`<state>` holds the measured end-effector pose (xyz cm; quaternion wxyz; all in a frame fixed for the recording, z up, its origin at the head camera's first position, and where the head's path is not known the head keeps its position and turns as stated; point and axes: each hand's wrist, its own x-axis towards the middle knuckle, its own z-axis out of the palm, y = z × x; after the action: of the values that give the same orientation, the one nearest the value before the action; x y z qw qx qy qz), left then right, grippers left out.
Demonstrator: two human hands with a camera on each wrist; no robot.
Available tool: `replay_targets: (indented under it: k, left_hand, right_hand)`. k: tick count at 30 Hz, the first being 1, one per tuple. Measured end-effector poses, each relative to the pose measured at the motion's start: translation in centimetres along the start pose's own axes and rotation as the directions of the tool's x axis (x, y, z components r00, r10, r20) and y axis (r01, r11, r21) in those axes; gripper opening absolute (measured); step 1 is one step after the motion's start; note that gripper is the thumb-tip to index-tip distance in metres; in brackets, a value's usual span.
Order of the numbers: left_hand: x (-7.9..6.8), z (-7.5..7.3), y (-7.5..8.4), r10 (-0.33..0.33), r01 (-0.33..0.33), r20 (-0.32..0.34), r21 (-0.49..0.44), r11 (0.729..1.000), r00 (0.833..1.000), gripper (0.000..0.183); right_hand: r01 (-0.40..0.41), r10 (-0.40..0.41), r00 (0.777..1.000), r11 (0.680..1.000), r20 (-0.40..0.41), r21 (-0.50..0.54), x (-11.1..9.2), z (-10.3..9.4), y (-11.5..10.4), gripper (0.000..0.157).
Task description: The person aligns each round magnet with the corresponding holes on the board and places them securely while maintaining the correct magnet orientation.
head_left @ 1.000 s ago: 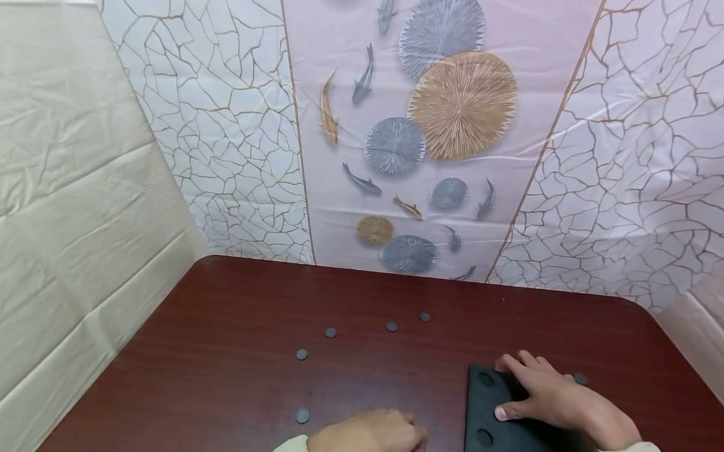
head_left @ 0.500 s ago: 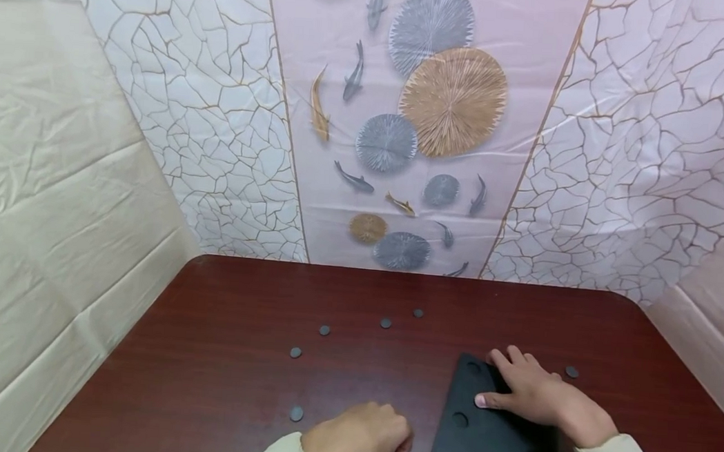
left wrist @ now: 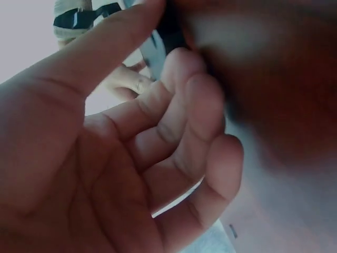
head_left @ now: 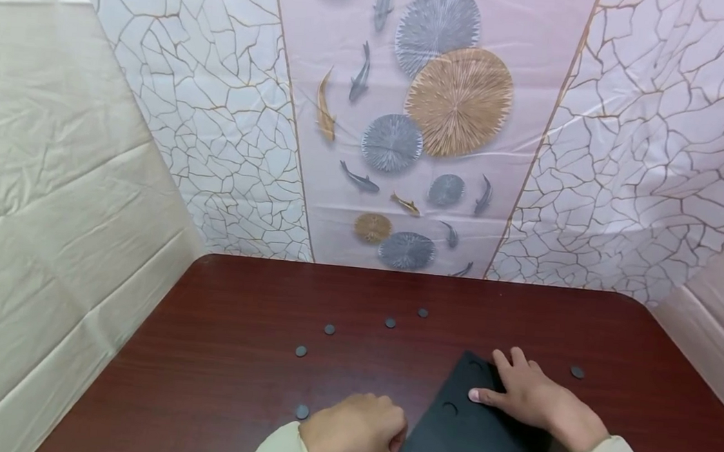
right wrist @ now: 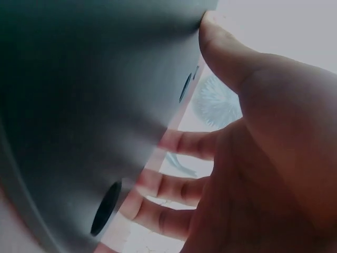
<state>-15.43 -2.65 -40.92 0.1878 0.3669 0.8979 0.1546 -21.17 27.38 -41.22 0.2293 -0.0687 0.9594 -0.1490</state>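
Note:
A flat black panel with round recesses point(head_left: 467, 440) lies slanted at the right front of the table. My right hand point(head_left: 535, 395) grips its far edge, the thumb on the upper face and the fingers reaching over the edge. In the right wrist view the panel point(right wrist: 95, 105) fills the left side, the thumb pressed at its edge. Down at the panel's near left edge, my left hand point(head_left: 358, 430) has its fingers curled and pinches the panel between thumb and forefinger. The left wrist view shows those curled fingers point(left wrist: 205, 105) up close; the pinch itself is mostly hidden.
Small dark discs lie scattered on the brown table point(head_left: 234, 384): one disc point(head_left: 302, 412) beside the left wrist, several farther back, such as the disc point(head_left: 390, 322), and another disc point(head_left: 577, 371) beyond the right hand. A patterned curtain point(head_left: 416, 153) hangs behind the table.
The panel has turned, its near end swinging left toward my left hand, which now meets its edge. My right hand has shifted slightly left with the panel. The discs stay put.

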Motion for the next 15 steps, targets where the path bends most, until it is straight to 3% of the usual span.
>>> replay_targets:
  k: [5,15]
  left_hand:
    - [0.0,-0.8,-0.6,-0.046,0.045,0.035,0.028,0.999,0.998,0.051]
    - [-0.2,-1.8,-1.7,-0.134,0.134,-0.022,0.024,0.991,0.991,0.043]
  right_hand:
    - [-0.027,0.026,0.999,0.999,-0.023,-0.019,0.1,0.5,-0.5,0.111]
    - [-0.08,0.08,0.997,0.996,-0.006,-0.049,0.0,0.8,-1.1,0.114]
